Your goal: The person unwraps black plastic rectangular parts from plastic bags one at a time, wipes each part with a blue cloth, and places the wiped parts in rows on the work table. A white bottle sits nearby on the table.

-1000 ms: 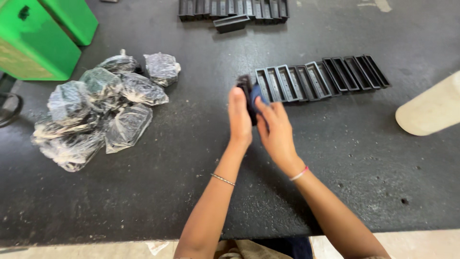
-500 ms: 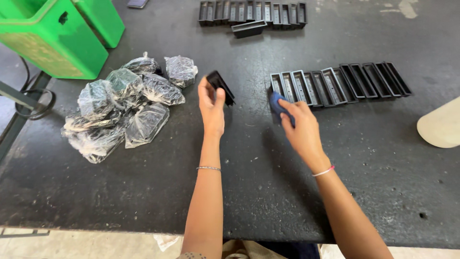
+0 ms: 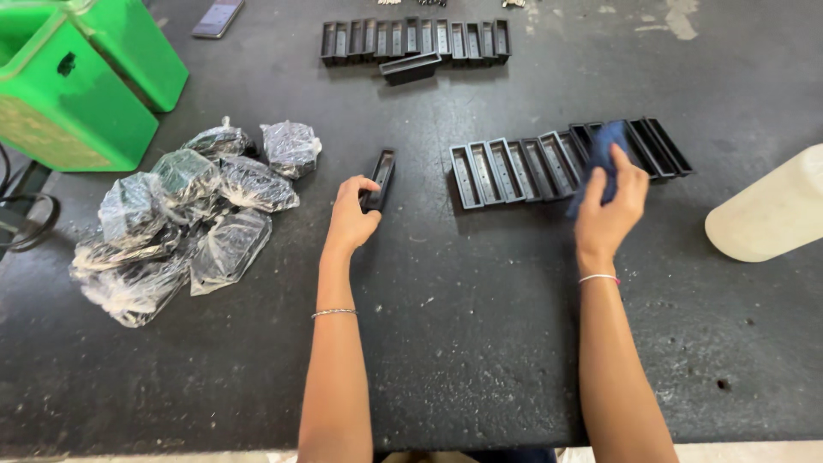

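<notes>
My left hand (image 3: 350,219) grips a narrow black plastic tray piece (image 3: 380,178), holding it on edge against the dark tabletop (image 3: 463,326). To its right lies a row of several matching black tray pieces (image 3: 523,167), side by side. My right hand (image 3: 607,210) holds a dark blue cloth (image 3: 600,159) over the right part of that row. Both wrists wear thin bracelets.
A heap of clear plastic bags with dark contents (image 3: 176,219) lies at the left. Green plastic bins (image 3: 73,81) stand at the far left. A second row of black pieces (image 3: 416,41) lies at the back, a phone (image 3: 217,17) beside it. A white container (image 3: 771,214) sits at the right.
My hands have separated. The left carried the black piece left and set it down on edge; the right moved right along the row with the blue cloth.
</notes>
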